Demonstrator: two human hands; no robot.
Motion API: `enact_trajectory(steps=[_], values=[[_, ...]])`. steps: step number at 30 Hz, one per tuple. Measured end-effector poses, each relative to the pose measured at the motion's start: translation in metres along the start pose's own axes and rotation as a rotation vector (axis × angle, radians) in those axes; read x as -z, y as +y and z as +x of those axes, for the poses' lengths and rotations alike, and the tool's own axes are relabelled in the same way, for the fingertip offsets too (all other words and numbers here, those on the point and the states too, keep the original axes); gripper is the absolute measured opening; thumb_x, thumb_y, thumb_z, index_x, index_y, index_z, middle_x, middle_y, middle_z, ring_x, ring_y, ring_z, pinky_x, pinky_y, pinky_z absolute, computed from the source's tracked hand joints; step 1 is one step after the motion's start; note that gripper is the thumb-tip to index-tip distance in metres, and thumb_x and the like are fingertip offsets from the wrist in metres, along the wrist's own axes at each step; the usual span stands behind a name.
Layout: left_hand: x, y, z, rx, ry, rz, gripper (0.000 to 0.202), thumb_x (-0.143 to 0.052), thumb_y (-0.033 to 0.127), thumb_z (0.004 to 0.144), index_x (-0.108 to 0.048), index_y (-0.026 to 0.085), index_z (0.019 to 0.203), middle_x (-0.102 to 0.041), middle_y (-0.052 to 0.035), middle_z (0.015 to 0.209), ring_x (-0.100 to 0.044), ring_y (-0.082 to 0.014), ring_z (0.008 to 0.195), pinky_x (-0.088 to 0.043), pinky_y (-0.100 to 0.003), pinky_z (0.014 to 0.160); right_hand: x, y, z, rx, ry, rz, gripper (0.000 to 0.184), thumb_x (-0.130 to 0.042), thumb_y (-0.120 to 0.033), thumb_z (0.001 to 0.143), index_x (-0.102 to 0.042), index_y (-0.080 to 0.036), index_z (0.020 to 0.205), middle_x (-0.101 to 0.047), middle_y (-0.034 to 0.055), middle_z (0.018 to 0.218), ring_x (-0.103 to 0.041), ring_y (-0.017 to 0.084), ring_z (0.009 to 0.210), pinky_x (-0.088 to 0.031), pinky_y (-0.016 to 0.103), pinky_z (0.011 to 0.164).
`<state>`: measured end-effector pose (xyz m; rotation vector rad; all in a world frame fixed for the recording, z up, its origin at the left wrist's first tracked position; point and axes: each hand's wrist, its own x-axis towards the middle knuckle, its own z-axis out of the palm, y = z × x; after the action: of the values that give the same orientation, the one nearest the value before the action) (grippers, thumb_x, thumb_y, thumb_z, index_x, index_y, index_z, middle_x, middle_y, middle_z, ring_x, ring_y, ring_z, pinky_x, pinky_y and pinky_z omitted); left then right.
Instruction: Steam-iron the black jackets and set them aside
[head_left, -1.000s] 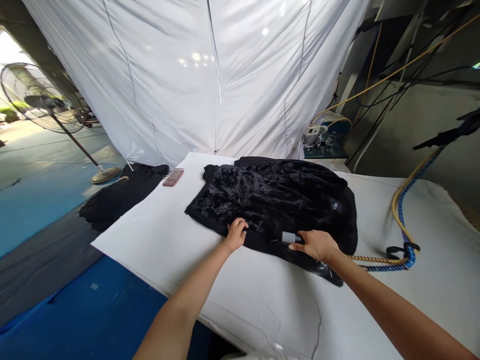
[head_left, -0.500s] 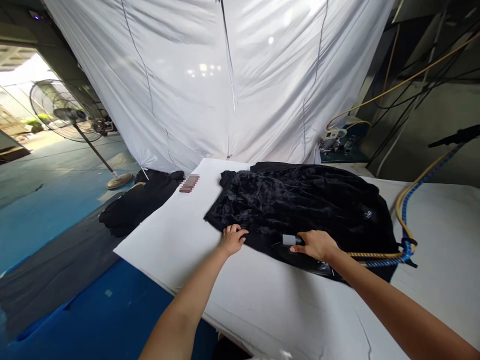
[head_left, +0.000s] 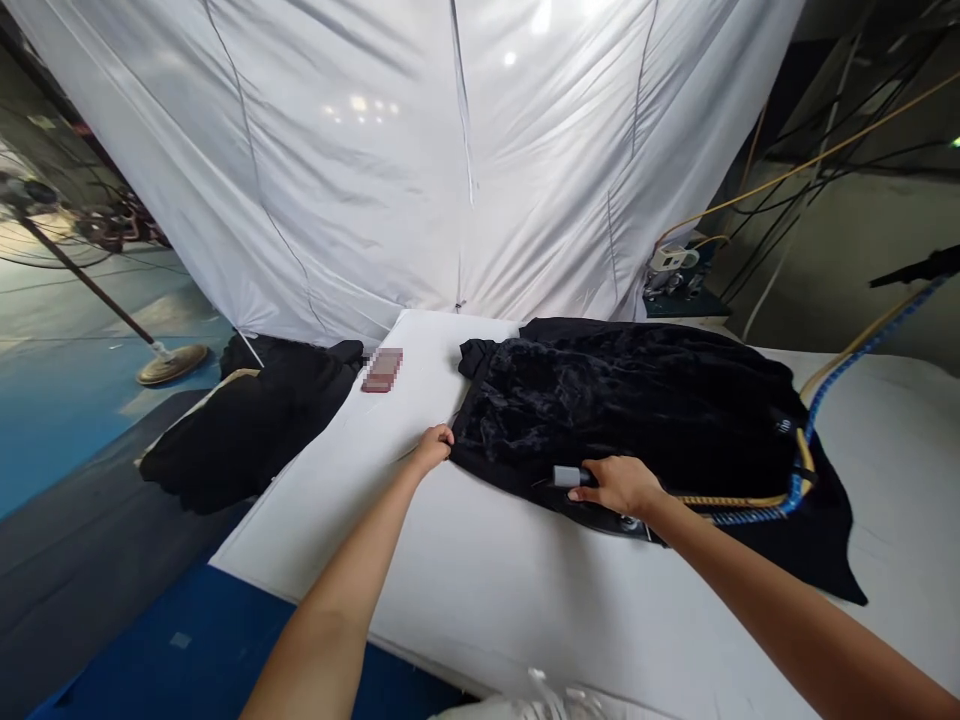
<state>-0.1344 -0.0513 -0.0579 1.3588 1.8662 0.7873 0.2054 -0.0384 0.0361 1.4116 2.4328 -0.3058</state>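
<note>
A black velvety garment [head_left: 637, 400] lies spread on a white padded table [head_left: 495, 580]. My left hand [head_left: 433, 446] is closed on the garment's near left corner at its edge. My right hand [head_left: 616, 484] is wrapped round the grey handle of a dark steam iron [head_left: 600, 505], which rests flat on the garment's near hem. A yellow and blue hose [head_left: 795, 470] runs from the iron to the right and up.
A pile of black cloth [head_left: 247, 420] lies on the floor left of the table beside a small pinkish block [head_left: 382, 369]. White sheeting [head_left: 450, 150] hangs behind. A standing fan's base [head_left: 171, 363] is at far left. Cables and a machine [head_left: 671, 275] stand back right.
My left hand slid left from the garment's hem to its left corner and closed on it. The iron stayed under my right hand. The camera view shifted right.
</note>
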Motion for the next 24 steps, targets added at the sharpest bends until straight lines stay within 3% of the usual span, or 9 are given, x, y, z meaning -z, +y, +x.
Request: enact_trajectory(steps=[2, 4, 8, 11, 14, 16, 20, 24], values=[[0.002, -0.001, 0.007, -0.048, -0.095, -0.015, 0.019, -0.056, 0.003, 0.056, -0.06, 0.018, 0.067, -0.051, 0.0036, 0.064, -0.052, -0.0127, 0.067, -0.043, -0.026, 0.068, 0.001, -0.015, 0.005, -0.017, 0.002, 0.001, 0.064, -0.033, -0.074, 0.069, -0.062, -0.022, 0.091, -0.066, 0.0096, 0.083, -0.06, 0.027, 0.078, -0.039, 0.032, 0.061], [-0.002, 0.001, 0.012, -0.11, -0.143, -0.007, 0.018, -0.062, 0.007, 0.056, -0.063, 0.019, 0.07, -0.054, 0.0024, 0.075, -0.053, -0.0132, 0.077, -0.043, -0.027, 0.076, 0.001, -0.028, 0.009, -0.026, 0.001, -0.001, 0.064, -0.032, -0.075, 0.07, -0.062, -0.022, 0.091, -0.066, 0.0093, 0.083, -0.06, 0.027, 0.078, -0.039, 0.032, 0.061], [-0.018, 0.003, 0.011, -0.202, -0.123, 0.157, 0.027, -0.066, 0.012, 0.062, -0.065, 0.023, 0.086, -0.05, -0.0009, 0.097, -0.052, -0.0149, 0.094, -0.041, -0.026, 0.086, 0.002, -0.048, 0.016, -0.027, 0.009, -0.001, 0.061, -0.033, -0.072, 0.071, -0.06, -0.023, 0.094, -0.066, 0.0084, 0.087, -0.06, 0.026, 0.081, -0.039, 0.031, 0.061], [-0.029, -0.003, 0.001, -0.251, -0.076, 0.315, 0.04, -0.055, 0.012, 0.074, -0.056, 0.025, 0.111, -0.047, -0.0044, 0.11, -0.054, -0.0154, 0.096, -0.042, -0.025, 0.085, 0.003, -0.06, 0.021, -0.004, 0.047, 0.023, 0.058, -0.034, -0.07, 0.073, -0.056, -0.026, 0.104, -0.064, 0.0067, 0.096, -0.059, 0.026, 0.085, -0.039, 0.029, 0.061], [-0.031, -0.011, -0.009, -0.239, -0.062, 0.392, 0.05, -0.047, 0.018, 0.08, -0.038, 0.025, 0.129, -0.043, -0.0082, 0.121, -0.056, -0.018, 0.096, -0.043, -0.03, 0.085, 0.005, -0.071, 0.025, -0.03, 0.004, 0.018, 0.06, -0.034, -0.07, 0.073, -0.053, -0.028, 0.109, -0.066, 0.0058, 0.086, -0.061, 0.025, 0.079, -0.038, 0.029, 0.06], [-0.029, -0.016, -0.011, -0.189, -0.057, 0.34, 0.053, -0.047, 0.024, 0.081, -0.034, 0.025, 0.132, -0.038, -0.0097, 0.129, -0.052, -0.0212, 0.105, -0.04, -0.033, 0.09, 0.007, -0.079, 0.027, -0.049, -0.025, 0.006, 0.06, -0.034, -0.071, 0.072, -0.054, -0.028, 0.109, -0.066, 0.0055, 0.08, -0.061, 0.025, 0.078, -0.038, 0.03, 0.061], [-0.014, -0.022, 0.0, -0.134, -0.147, 0.11, 0.067, -0.058, 0.019, 0.071, -0.034, 0.023, 0.133, -0.031, -0.0084, 0.138, -0.034, -0.0206, 0.125, -0.032, -0.03, 0.1, 0.012, -0.097, 0.035, -0.066, -0.042, 0.024, 0.059, -0.035, -0.071, 0.072, -0.054, -0.028, 0.108, -0.066, 0.0058, 0.082, -0.061, 0.025, 0.081, -0.038, 0.03, 0.063], [0.001, -0.028, 0.011, -0.111, -0.242, -0.005, 0.081, -0.068, 0.005, 0.046, -0.049, 0.022, 0.123, -0.038, -0.0075, 0.131, -0.042, -0.0211, 0.118, -0.038, -0.025, 0.094, 0.017, -0.116, 0.043, -0.092, -0.045, 0.052, 0.057, -0.038, -0.069, 0.072, -0.054, -0.028, 0.109, -0.066, 0.0069, 0.088, -0.06, 0.026, 0.085, -0.039, 0.031, 0.066]])
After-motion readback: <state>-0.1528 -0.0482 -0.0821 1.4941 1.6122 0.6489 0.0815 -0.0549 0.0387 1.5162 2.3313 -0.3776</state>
